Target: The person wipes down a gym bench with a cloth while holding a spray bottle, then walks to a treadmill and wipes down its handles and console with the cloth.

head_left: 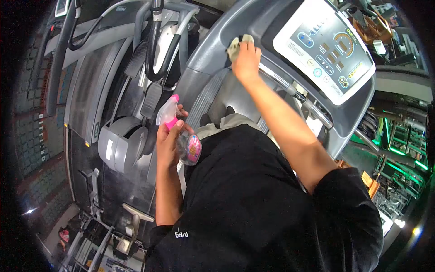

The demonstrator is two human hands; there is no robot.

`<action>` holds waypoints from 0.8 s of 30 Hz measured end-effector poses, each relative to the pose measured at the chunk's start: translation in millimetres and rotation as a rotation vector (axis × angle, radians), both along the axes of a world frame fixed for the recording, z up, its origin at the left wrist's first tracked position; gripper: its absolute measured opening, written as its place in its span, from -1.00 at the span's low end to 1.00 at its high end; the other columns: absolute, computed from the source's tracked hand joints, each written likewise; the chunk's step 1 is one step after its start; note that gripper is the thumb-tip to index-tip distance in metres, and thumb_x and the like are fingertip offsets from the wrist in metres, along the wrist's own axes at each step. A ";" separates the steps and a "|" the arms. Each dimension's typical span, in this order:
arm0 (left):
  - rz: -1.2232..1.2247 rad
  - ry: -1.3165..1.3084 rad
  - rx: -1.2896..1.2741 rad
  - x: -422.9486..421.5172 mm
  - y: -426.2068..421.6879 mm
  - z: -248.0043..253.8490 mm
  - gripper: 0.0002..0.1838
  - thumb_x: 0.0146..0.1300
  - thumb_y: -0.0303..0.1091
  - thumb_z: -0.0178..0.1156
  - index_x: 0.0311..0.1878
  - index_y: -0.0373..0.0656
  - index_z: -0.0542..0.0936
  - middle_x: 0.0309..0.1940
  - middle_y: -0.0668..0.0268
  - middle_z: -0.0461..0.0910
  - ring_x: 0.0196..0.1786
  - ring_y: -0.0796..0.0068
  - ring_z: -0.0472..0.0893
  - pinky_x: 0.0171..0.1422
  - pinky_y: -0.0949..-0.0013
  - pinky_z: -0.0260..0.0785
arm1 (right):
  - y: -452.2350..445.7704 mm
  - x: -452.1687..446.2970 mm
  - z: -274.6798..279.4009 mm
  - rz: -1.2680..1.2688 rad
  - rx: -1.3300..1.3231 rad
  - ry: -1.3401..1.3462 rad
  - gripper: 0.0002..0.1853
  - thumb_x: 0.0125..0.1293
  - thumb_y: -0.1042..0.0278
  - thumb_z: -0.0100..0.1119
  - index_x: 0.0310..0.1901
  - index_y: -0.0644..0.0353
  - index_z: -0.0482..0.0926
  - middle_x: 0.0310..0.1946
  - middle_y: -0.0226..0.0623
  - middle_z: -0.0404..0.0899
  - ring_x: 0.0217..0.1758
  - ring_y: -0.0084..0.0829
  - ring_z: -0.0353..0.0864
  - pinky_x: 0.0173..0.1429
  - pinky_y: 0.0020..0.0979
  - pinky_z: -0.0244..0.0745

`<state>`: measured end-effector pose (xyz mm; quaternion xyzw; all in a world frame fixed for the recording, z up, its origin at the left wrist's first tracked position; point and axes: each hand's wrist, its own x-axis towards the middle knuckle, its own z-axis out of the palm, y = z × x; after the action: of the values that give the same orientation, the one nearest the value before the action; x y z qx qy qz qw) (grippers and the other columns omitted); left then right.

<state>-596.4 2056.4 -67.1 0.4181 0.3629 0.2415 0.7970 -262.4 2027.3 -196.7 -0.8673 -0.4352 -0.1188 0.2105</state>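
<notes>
My left hand point(168, 138) is closed around a clear spray bottle point(192, 148) with a pink collar, a pink-tipped nozzle and a pink label, held tilted in front of my body. My right hand point(247, 61) stretches forward and presses a pale greenish cloth point(234, 49) against the grey frame of a treadmill point(213, 45). The fingers are bent over the cloth and partly cover it. Just right of that hand is the treadmill's console point(328, 50), with its white panel, buttons and round dial display.
A metal handlebar point(276, 77) runs below the console. An elliptical machine point(122, 143) with pedals and upright handles stands at left, beside another treadmill point(86, 90). Weight benches and racks fill the lower left. Green-lit racks point(403, 154) are at far right.
</notes>
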 end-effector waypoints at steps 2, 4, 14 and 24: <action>-0.015 0.007 -0.001 -0.1 5.4 -6.4 -0.45 0.41 -0.33 0.24 0.40 -0.35 0.44 0.09 0.20 0.58 -0.22 0.45 0.65 -0.05 0.37 0.49 | -9.5 -38.3 19.6 0.019 0.188 0.047 -0.45 -0.09 0.67 0.29 0.07 0.26 0.55 0.04 -0.04 0.50 0.22 0.06 0.44 0.25 0.01 0.39; -0.029 0.021 0.004 -1.4 9.1 -8.8 -0.45 0.41 -0.33 0.24 0.40 -0.35 0.44 0.09 0.19 0.58 -0.22 0.45 0.65 -0.05 0.36 0.48 | -6.0 -71.4 9.1 0.020 0.291 0.349 -0.41 -0.12 0.75 0.21 0.07 0.20 0.58 0.07 -0.02 0.48 0.26 0.08 0.40 0.26 0.03 0.38; -0.052 0.019 0.055 1.5 9.0 6.1 -0.45 0.41 -0.33 0.24 0.40 -0.36 0.44 0.08 0.19 0.59 -0.21 0.44 0.66 -0.04 0.35 0.48 | -3.2 -46.2 16.4 0.522 0.086 0.148 -0.35 -0.20 0.67 0.31 0.05 -0.08 0.69 0.20 -0.28 0.45 0.29 0.02 0.39 0.42 -0.11 0.40; 0.009 0.081 0.001 -22.7 -5.6 -0.1 -0.46 0.40 -0.32 0.24 0.38 -0.36 0.46 0.08 0.17 0.60 -0.22 0.41 0.66 -0.07 0.36 0.50 | 81.9 -8.6 17.2 0.646 0.164 0.312 -0.46 -0.05 0.65 0.28 0.06 0.03 0.72 0.23 -0.25 0.55 0.32 -0.08 0.50 0.41 -0.14 0.42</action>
<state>-619.2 2050.8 -67.2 0.4262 0.3967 0.2283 0.7803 -271.1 2109.1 -179.5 -0.6732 -0.6382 0.0527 0.3698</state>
